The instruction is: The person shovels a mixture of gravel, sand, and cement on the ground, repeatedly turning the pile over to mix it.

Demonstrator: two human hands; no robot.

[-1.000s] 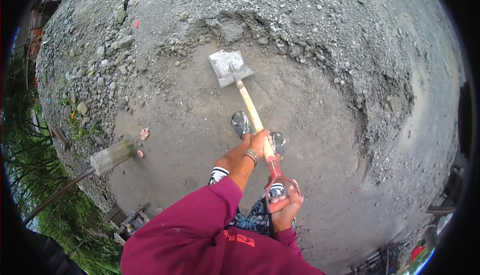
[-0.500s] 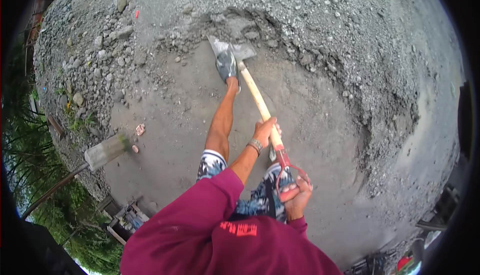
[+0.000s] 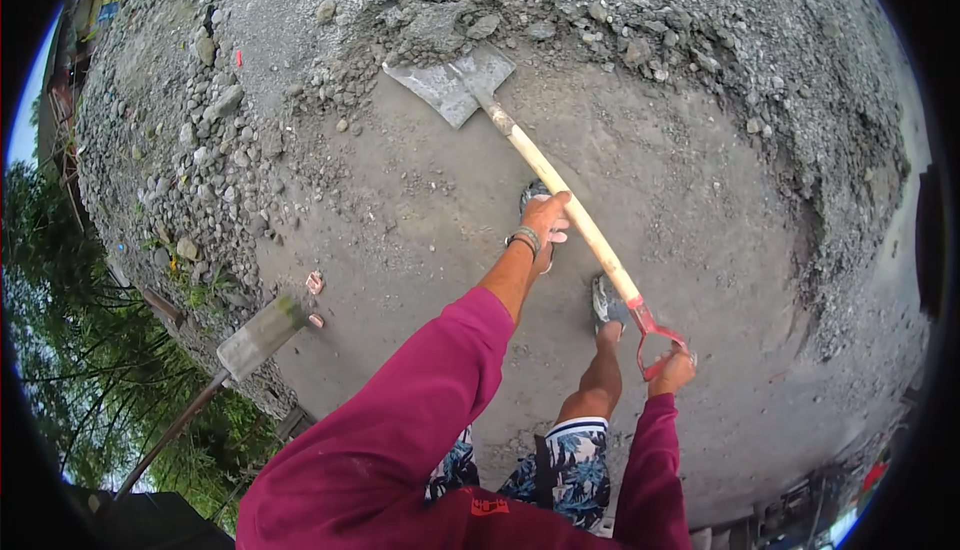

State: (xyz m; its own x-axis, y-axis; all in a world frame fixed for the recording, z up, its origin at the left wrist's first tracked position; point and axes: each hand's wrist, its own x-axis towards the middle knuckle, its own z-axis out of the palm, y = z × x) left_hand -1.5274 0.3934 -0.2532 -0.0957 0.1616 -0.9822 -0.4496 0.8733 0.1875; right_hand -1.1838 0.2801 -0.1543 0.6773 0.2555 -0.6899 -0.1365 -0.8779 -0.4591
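A shovel point(image 3: 590, 235) with a pale wooden shaft slants from the upper middle down to the right. Around the middle of its shaft my left hand point(image 3: 545, 218) is closed, a bracelet or watch band at the wrist. My right hand point(image 3: 673, 373) grips the red D-shaped handle at the shaft's end. The flat grey blade point(image 3: 455, 87) lies at the foot of the gravel pile point(image 3: 650, 10), its far edge against loose stones and clods. Both my feet stand on the ground, nearer to me than the blade.
At the left, a concrete block point(image 3: 262, 337) on a pole rises beside leafy branches point(image 3: 90, 350). Small reddish pieces point(image 3: 315, 283) lie near it. Loose stones point(image 3: 215, 140) spread over the upper left. Along the right, the gravel bank ends in a low broken edge point(image 3: 815, 220).
My foot has come off the blade and back toward me. Both hands have moved right with the handle, so the shaft slants more. The blade stays near the pile's foot.
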